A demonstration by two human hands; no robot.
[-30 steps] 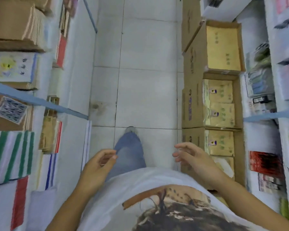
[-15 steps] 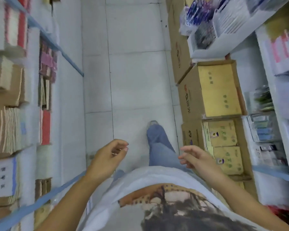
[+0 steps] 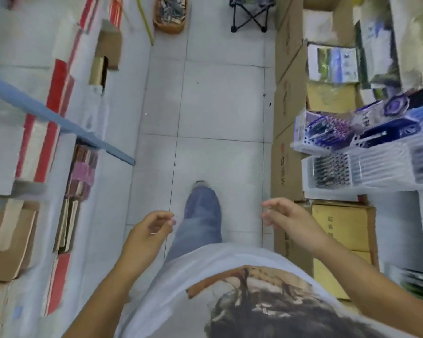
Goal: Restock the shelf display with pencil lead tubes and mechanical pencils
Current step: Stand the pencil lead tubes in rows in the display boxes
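I stand in a narrow shop aisle looking down. My left hand (image 3: 147, 234) hangs in front of my waist with loosely curled fingers and holds nothing. My right hand (image 3: 288, 219) is held out at waist height, fingers relaxed, also holding nothing. On the right shelf, white display trays (image 3: 366, 176) carry rows of pens or pencils, and above them lie purple and dark blue pen boxes (image 3: 386, 128). Both hands are well short of the trays. The picture is too blurred to tell lead tubes from pencils.
Cardboard cartons (image 3: 288, 113) line the floor along the right shelf, some open with yellow packs (image 3: 342, 230). Left shelves (image 3: 59, 123) hold notebooks and boxes behind a blue rail. At the aisle's far end stand a basket (image 3: 170, 14) and a folding stool (image 3: 252, 13). White tiled floor (image 3: 217, 106) runs between.
I have walked forward along the aisle and my view has lifted. The pen display trays on the right have come nearer. Both hands stay held at waist height, holding nothing.
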